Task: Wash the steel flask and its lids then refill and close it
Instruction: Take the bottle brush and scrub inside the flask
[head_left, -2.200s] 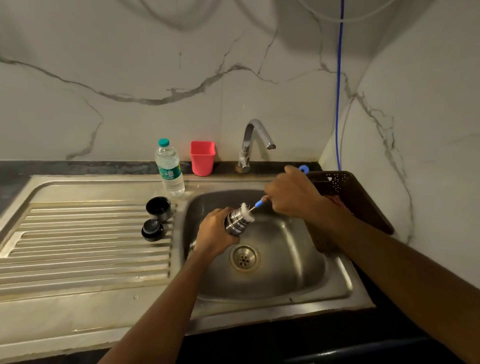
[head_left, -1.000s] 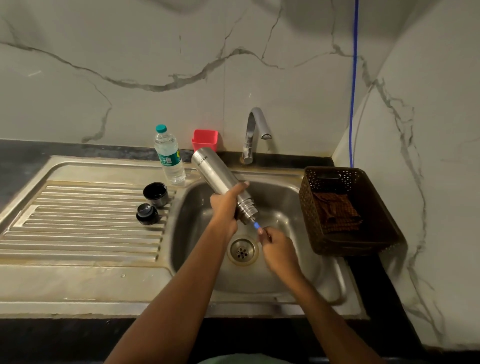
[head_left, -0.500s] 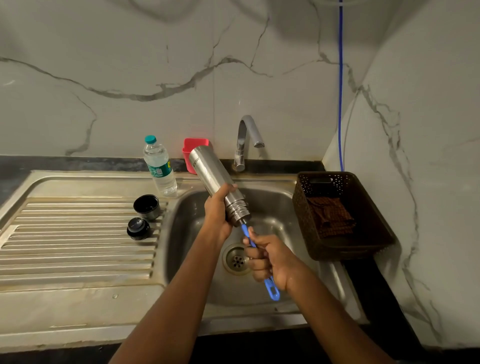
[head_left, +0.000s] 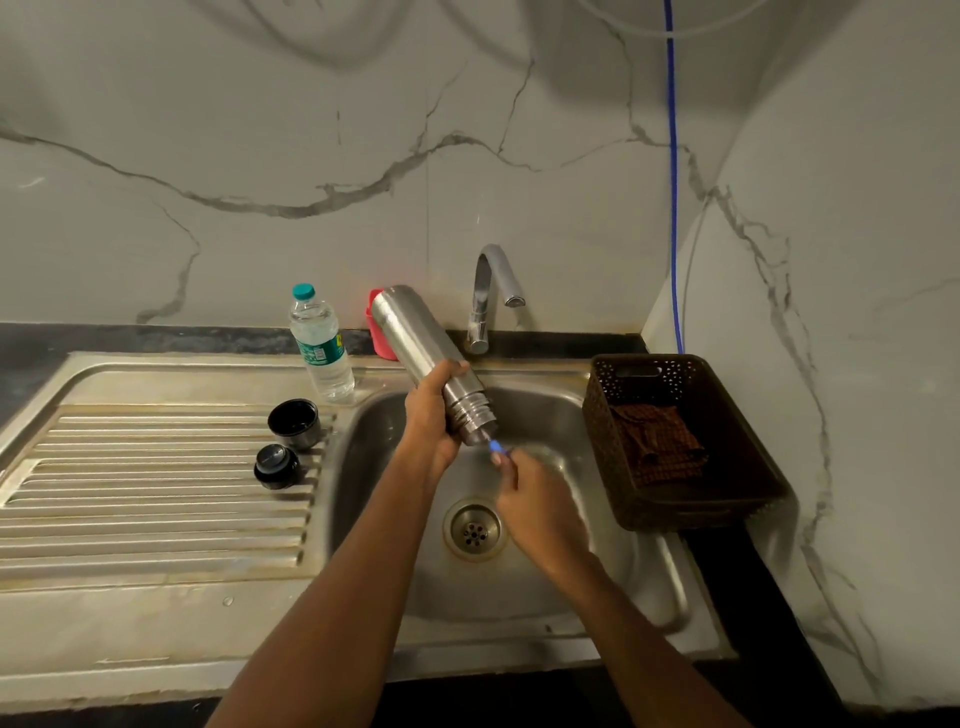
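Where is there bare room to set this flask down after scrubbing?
The ribbed drainboard is bare left of and in front of the two black lids; the flat ledge along its front is bare too. Crowded: the back rim, with water bottle, pink cup and tap, and the sink's right side by the basket.

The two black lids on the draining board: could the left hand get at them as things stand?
Likely not yet: the left hand holds the steel flask, so its grip is taken. The way looks free: the larger lid and smaller lid lie uncovered on the draining board.
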